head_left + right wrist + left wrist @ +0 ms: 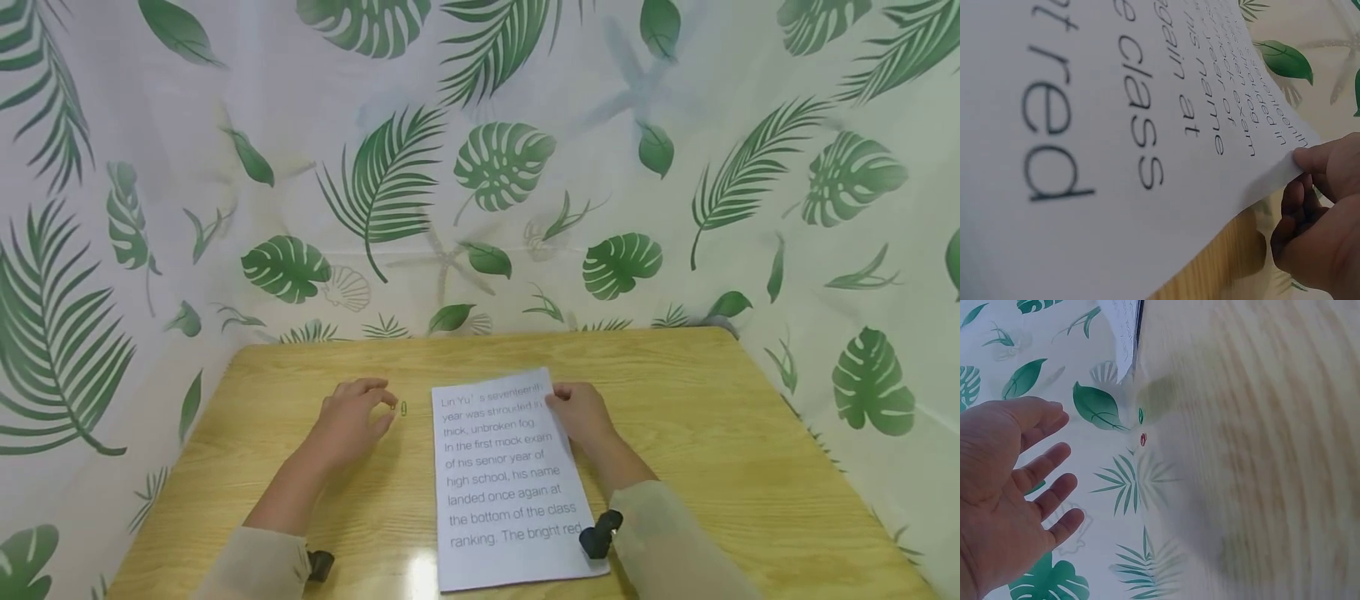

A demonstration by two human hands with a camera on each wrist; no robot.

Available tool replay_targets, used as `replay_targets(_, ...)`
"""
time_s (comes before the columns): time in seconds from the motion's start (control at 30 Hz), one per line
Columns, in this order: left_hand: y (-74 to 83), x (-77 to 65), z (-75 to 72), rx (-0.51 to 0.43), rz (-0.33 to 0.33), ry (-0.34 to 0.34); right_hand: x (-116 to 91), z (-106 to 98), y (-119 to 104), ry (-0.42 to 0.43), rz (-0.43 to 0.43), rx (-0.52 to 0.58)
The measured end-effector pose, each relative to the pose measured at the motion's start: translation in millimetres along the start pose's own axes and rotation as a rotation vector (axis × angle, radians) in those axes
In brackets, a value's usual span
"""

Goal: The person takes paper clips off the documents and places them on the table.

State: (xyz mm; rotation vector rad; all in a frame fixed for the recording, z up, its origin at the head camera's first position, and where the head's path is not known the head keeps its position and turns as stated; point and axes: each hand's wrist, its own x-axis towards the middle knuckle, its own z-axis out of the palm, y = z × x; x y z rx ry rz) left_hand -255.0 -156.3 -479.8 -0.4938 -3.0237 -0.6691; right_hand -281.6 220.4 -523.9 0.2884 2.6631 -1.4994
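Note:
White printed paper (502, 483) with lines of large text lies on the table, its top right corner lifted slightly. My right hand (585, 415) pinches that corner between thumb and fingers, as the right wrist view also shows. Whether it is one sheet or more, I cannot tell. To the left of the paper, my left hand (352, 421) hovers over the table with loosely bent, spread fingers and holds nothing. Just off its fingertips lie two small paper clips, a green paper clip (1141, 415) and a red paper clip (1143, 439).
The wooden table (675, 400) extends on both sides of the paper. Behind it and at its sides hangs a white cloth (540, 275) printed with green leaves. Black wrist bands (321, 566) are strapped over both sleeves.

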Motion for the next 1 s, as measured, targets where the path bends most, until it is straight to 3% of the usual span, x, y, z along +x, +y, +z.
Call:
replay_targets(0.33, -1.7, -16.5, 2.4, 0.008, 0.002, -0.005, 5, 3, 8, 0.027, -0.032, -0.181)
replay_targets(0.67, 0.6, -19.3, 5.0, 0.036, 0.009, 0.013, 6, 5, 0, 0.043, -0.097, -0.352)
replay_targets(0.8, 4.2, -21.2, 6.7, 0.045, 0.033, 0.033, 1, 3, -4, 0.0, -0.117, -0.416)
replay_targets(1.0, 12.0, -23.4, 3.5, 0.071, 0.106, 0.126, -20, -15, -24, -0.151, -0.114, -0.506)
